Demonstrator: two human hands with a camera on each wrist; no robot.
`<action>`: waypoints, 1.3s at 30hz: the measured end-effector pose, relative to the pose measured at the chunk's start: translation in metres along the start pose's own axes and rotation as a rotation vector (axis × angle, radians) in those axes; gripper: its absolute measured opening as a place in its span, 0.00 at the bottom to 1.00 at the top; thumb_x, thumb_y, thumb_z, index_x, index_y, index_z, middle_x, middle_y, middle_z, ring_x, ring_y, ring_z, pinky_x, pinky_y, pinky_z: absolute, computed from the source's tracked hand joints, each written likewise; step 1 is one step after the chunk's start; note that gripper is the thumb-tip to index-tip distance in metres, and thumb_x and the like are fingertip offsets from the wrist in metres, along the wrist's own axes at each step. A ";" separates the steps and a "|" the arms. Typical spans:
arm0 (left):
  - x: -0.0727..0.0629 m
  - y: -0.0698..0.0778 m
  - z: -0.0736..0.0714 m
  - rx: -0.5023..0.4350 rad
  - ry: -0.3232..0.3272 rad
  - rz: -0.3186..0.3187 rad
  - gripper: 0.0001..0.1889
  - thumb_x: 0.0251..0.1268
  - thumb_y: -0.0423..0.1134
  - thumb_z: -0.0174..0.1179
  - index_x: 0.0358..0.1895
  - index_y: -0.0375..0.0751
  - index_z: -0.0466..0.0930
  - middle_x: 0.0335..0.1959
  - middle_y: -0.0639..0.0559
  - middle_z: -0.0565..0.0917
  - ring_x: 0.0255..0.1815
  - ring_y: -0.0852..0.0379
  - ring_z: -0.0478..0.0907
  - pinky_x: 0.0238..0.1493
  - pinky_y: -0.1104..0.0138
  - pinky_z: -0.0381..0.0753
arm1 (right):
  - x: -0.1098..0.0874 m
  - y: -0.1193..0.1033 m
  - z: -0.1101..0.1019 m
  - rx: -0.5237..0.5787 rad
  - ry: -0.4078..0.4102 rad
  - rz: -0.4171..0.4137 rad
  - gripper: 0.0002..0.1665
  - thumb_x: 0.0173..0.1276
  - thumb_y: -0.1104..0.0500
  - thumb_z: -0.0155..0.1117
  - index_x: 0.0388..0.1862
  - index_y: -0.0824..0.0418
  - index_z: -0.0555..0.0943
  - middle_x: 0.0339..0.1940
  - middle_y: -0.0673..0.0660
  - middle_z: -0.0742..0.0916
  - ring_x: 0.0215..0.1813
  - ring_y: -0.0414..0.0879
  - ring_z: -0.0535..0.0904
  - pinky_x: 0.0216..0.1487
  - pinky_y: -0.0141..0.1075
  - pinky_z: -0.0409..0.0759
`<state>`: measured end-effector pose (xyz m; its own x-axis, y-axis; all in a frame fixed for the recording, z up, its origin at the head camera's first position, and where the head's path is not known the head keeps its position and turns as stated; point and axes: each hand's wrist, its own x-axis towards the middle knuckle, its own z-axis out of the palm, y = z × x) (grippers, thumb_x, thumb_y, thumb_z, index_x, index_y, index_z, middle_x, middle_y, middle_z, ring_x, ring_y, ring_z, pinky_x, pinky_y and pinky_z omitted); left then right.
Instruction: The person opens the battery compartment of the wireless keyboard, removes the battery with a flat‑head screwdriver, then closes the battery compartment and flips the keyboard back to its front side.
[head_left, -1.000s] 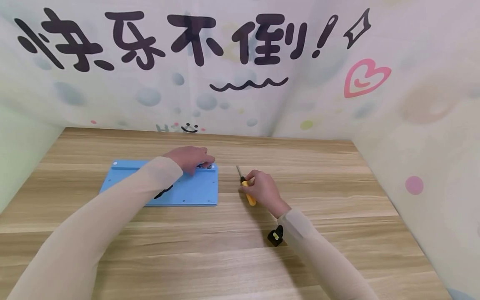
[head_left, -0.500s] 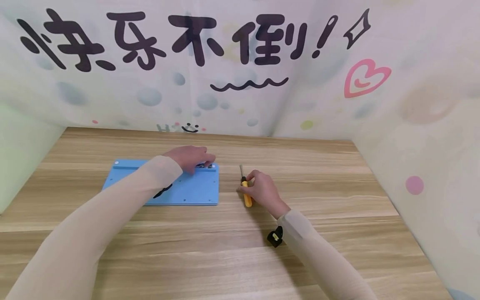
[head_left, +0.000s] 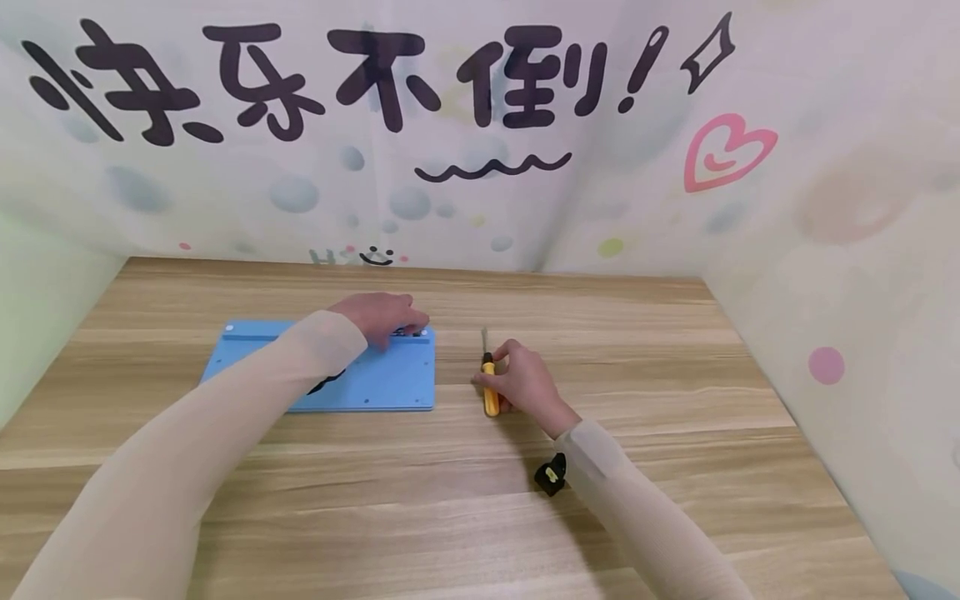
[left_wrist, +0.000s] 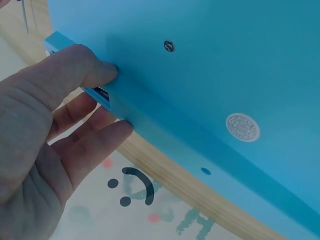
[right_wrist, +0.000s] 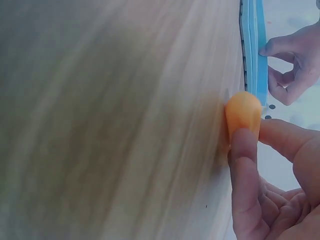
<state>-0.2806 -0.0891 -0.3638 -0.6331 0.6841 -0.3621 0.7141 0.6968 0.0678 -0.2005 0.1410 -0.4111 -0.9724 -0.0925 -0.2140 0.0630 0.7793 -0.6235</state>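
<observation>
A light-blue keyboard (head_left: 397, 379) lies face down on the left of the table, its screws and a raised bar along the far edge showing. My left hand (head_left: 377, 317) pinches that far edge near the right corner. In the left wrist view the thumb presses on the raised bar (left_wrist: 160, 110) and the fingers touch its outer side, beside a small dark slot (left_wrist: 102, 94). To the right of the keyboard my right hand (head_left: 527, 382) grips a screwdriver (head_left: 491, 398) by its yellow-and-black handle. The shaft points toward the back wall. In the right wrist view the handle's rounded end (right_wrist: 244, 110) faces the camera, close to the tabletop.
The wood-grain table (head_left: 420, 517) ends at a printed cloth (head_left: 637, 200) behind and at walls on both sides. A black wrist-camera piece (head_left: 551, 474) hangs under the right sleeve. The left forearm (head_left: 195, 442) crosses over the keyboard and hides part of it.
The screwdriver has turned in my right hand: its tip has swung right and its handle end left, so it now points nearly straight back. My left hand and the keyboard stay put.
</observation>
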 end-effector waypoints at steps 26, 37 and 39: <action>-0.006 -0.003 0.006 -0.046 0.057 -0.018 0.16 0.52 0.25 0.63 0.33 0.48 0.67 0.30 0.52 0.67 0.29 0.54 0.67 0.27 0.66 0.63 | 0.002 -0.003 -0.002 0.040 -0.018 -0.014 0.23 0.60 0.53 0.66 0.49 0.63 0.71 0.14 0.56 0.80 0.13 0.47 0.75 0.15 0.35 0.74; -0.007 -0.001 0.008 -0.054 0.079 -0.032 0.15 0.53 0.24 0.61 0.33 0.48 0.67 0.29 0.51 0.67 0.27 0.53 0.67 0.26 0.66 0.62 | 0.004 -0.005 0.000 0.048 -0.023 -0.012 0.23 0.60 0.54 0.65 0.50 0.63 0.72 0.16 0.56 0.79 0.13 0.47 0.76 0.17 0.36 0.76; -0.008 -0.001 0.008 -0.054 0.080 -0.035 0.15 0.53 0.24 0.61 0.33 0.48 0.67 0.30 0.51 0.67 0.28 0.53 0.67 0.26 0.66 0.63 | 0.004 -0.005 0.000 0.050 -0.024 -0.019 0.23 0.60 0.54 0.65 0.49 0.64 0.72 0.16 0.56 0.79 0.13 0.47 0.76 0.16 0.37 0.76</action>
<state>-0.2738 -0.0966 -0.3686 -0.6807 0.6726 -0.2902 0.6754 0.7296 0.1069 -0.2046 0.1371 -0.4086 -0.9679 -0.1225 -0.2195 0.0563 0.7452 -0.6644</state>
